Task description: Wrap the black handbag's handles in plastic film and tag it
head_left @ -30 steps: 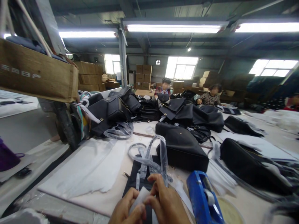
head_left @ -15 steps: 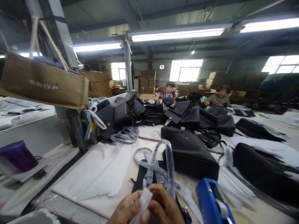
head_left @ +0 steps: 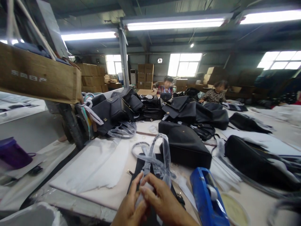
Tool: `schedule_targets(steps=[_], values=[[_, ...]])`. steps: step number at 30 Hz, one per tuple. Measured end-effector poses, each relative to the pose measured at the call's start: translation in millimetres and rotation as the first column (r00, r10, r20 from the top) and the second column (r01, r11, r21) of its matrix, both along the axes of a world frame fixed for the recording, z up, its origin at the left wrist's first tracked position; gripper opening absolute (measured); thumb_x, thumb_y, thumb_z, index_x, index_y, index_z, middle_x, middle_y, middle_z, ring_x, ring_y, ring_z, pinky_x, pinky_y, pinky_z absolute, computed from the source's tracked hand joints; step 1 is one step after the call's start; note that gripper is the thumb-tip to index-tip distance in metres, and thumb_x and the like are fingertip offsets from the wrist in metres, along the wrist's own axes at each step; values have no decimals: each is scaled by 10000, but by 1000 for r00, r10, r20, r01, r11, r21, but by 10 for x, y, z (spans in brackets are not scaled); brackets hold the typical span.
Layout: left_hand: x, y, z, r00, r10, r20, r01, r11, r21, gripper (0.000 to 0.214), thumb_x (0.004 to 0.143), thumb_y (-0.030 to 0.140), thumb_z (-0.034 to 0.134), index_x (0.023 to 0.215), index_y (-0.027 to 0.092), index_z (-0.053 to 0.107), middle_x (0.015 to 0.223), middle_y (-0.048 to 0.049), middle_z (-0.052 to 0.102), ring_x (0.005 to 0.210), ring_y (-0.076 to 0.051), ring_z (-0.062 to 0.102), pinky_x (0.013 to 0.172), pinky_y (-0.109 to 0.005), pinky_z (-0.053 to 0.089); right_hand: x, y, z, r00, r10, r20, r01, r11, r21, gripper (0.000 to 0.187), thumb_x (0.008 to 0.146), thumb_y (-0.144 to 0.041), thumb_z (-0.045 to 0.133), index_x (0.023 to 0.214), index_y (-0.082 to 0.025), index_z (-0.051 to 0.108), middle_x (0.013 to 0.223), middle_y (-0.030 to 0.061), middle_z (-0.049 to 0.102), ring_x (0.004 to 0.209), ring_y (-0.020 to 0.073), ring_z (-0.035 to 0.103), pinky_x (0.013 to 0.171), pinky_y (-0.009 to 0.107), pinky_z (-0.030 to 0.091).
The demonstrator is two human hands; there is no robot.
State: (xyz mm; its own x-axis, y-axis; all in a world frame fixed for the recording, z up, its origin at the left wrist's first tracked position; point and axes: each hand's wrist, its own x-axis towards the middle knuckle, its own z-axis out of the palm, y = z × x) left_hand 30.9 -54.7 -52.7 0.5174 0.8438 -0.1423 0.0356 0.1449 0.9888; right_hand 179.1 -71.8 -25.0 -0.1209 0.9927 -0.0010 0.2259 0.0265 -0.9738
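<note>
A white strip [head_left: 148,186] is pinched in the bent fingers of the left hand [head_left: 131,202] and the right hand [head_left: 162,196], above a black bag [head_left: 139,165]. Plastic-wrapped straps [head_left: 167,150] are looped just beyond. To the right, a blue tape dispenser [head_left: 198,182] and a bulky handbag [head_left: 185,149] are seen.

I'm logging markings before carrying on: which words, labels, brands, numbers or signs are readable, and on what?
"东风日产": on the hanging tan bag.
Wall clock: numerals too small to read.
Stacked cardboard boxes: any print too small or blurred to read.
Nothing else legible.
</note>
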Motion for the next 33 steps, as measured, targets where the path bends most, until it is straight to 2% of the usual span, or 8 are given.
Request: schedule_targets(steps=[2, 5, 9, 11, 14, 17, 23, 33], values=[[-31, 8, -31, 1000, 8, 5, -9, 999, 43, 823, 858, 572, 552, 1476, 175, 181, 981, -109, 659, 585, -147, 550, 546, -272, 440, -33, 36, -56, 998, 32, -57, -34, 999, -38, 133, 926, -335, 488, 922, -220, 553, 664, -49, 618, 547, 125, 615, 491, 192, 417], [-123, 42, -115, 996, -54, 73, 58, 997, -49, 787, 869, 570, 540, 1451, 162, 202, 886, -74, 652, 601, -149, 569, 554, -263, 433, -21, 68, -110, 995, 52, -85, -55, 998, -40, 157, 934, -360, 477, 920, -220, 547, 650, -58, 600, 515, 114, 587, 483, 192, 404], [-314, 41, -171, 980, -171, 102, 189, 957, -219, 643, 849, 640, 516, 1256, 143, 480, 849, -94, 680, 683, -168, 628, 597, -248, 418, 1, 77, -156, 998, -55, 23, 53, 995, 81, 188, 924, -370, 515, 866, -206, 585, 660, -50, 546, 590, 116, 535, 552, 212, 406], [-388, 19, -172, 979, -173, 111, 197, 944, -265, 583, 843, 648, 517, 1109, 132, 569, 876, -107, 681, 701, -161, 628, 598, -236, 418, -40, 49, -213, 992, -125, -14, 125, 989, 84, 208, 918, -397, 530, 911, -200, 597, 687, -43, 534, 619, 121, 521, 569, 220, 408], [-432, -7, -195, 980, -106, 170, 157, 933, -323, 529, 839, 630, 545, 1022, 137, 601, 842, -77, 660, 659, -140, 609, 568, -220, 407, -168, -64, -353, 957, -220, -188, 216, 976, -42, 374, 942, -491, 451, 1147, -193, 544, 776, -1, 595, 691, 153, 579, 607, 247, 464], [-431, -15, -257, 973, -18, 230, 104, 924, -368, 508, 833, 607, 575, 1029, 141, 622, 827, -70, 659, 652, -144, 609, 578, -229, 429, -331, -222, -521, 918, -315, -241, 295, 948, -116, 482, 927, -569, 419, 1208, -191, 525, 989, 84, 663, 875, 204, 638, 714, 295, 518], [-444, -22, -318, 965, 92, 247, 16, 915, -404, 502, 820, 543, 642, 1138, 154, 627, 740, -53, 672, 657, -166, 623, 565, -234, 425, -673, -364, -757, 890, -437, -133, 441, 897, 7, 514, 894, -628, 405, 1185, -229, 547, 1118, 95, 681, 996, 235, 663, 809, 314, 532], [-383, -82, -397, 947, 237, 215, -142, 913, -384, 566, 701, 601, 731, 1026, 141, 675, 804, -80, 714, 781, -227, 662, 709, -295, 485, -920, -306, -834, 863, -504, 18, 499, 859, 114, 370, 918, -564, 382, 1001, -239, 539, 918, 69, 729, 814, 220, 712, 696, 278, 541]])
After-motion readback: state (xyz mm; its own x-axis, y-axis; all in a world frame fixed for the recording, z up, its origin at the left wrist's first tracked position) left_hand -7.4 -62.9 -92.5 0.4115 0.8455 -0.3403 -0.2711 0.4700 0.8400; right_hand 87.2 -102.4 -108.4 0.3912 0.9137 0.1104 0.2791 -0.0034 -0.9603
